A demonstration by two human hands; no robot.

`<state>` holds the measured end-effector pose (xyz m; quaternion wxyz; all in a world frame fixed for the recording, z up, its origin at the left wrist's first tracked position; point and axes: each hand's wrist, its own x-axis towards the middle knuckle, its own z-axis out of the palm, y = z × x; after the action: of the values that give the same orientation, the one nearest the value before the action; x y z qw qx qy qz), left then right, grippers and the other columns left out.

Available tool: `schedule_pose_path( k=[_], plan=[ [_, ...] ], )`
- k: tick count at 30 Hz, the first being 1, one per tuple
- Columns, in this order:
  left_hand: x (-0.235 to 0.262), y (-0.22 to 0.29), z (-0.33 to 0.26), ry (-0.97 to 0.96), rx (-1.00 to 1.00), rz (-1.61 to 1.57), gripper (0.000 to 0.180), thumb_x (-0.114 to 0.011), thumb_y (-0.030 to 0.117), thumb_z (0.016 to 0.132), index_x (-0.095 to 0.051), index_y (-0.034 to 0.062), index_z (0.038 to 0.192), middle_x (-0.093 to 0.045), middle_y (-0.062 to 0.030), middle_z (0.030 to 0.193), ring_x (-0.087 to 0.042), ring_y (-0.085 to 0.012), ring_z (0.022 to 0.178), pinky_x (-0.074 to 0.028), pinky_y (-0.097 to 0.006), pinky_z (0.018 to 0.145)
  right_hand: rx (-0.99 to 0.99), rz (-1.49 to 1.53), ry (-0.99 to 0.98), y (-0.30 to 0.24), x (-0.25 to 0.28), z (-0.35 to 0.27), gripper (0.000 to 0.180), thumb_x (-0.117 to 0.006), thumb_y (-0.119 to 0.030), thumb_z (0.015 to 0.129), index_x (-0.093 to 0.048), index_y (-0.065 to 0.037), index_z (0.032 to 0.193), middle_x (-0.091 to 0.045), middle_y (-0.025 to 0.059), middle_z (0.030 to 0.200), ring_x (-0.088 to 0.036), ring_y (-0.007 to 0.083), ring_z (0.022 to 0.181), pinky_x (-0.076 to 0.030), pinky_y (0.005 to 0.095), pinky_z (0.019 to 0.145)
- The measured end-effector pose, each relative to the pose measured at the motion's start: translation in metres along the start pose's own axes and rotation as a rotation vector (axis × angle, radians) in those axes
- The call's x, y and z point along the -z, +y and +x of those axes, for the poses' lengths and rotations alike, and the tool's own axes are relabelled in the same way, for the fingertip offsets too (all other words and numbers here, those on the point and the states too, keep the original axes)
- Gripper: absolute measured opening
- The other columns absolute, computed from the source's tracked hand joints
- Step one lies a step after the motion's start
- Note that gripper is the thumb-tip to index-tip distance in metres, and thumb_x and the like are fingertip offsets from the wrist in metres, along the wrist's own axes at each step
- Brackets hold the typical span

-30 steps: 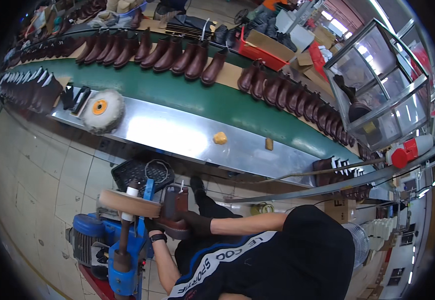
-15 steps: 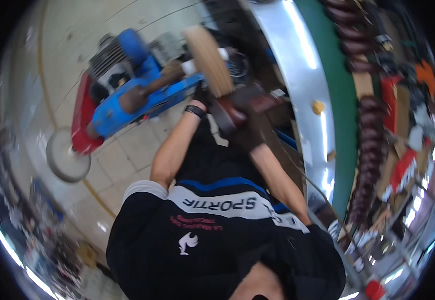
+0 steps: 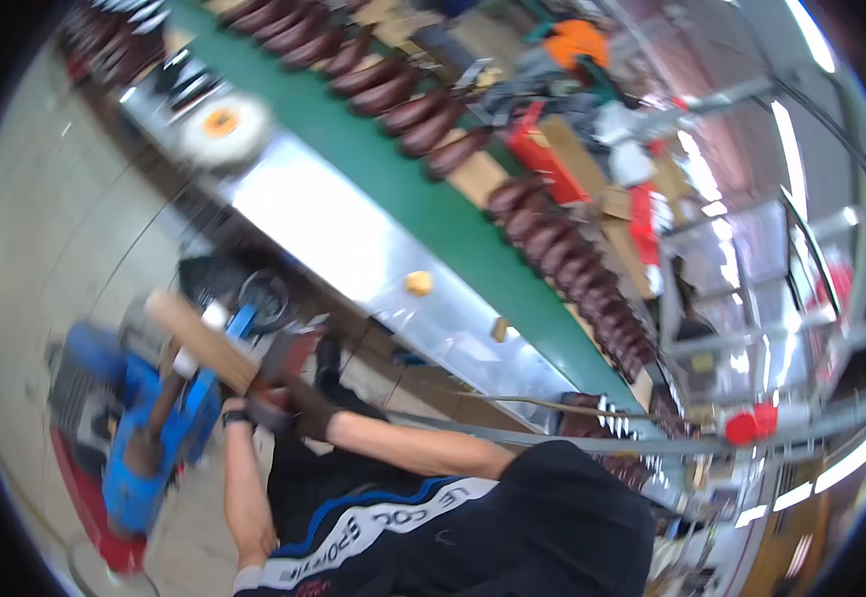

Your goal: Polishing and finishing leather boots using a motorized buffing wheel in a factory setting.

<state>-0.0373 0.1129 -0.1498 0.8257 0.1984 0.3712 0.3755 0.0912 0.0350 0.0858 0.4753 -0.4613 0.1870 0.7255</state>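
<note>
Running diagonally, steel bench [image 3: 353,234], green conveyor [image 3: 423,199], brown shoes [image 3: 552,249], seemingly workshop

Blurred shoe [image 3: 289,360], both hands' grip unclear

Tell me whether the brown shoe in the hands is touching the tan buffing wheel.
Cannot tell. The head view shows the shoe right beside the buffing wheel, but motion blur hides any contact or gap.

Dark brown shoe [image 3: 289,360], tilted, against the tan buffing wheel [image 3: 199,338].
</note>
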Motion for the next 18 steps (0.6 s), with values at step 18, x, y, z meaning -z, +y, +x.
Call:
schedule_pose_path(
  k=[18],
  plan=[
    [-0.044,0.041,-0.042,-0.389,-0.076,0.964,0.036,-0.058,0.039,0.070,-0.059,0.0103,0.092,-0.058,-0.0086,0.084,-0.055,-0.0278,0.085,-0.044,-0.040,0.080,0.477,-1.465,-0.242,-0.032,-0.007,-0.096,0.054,-0.059,-0.032,0.075,-0.041,-0.011,0.122,-0.058,0.0166,0.094,-0.058,0.0254,0.080,-0.044,0.0361,0.069]
  ],
)
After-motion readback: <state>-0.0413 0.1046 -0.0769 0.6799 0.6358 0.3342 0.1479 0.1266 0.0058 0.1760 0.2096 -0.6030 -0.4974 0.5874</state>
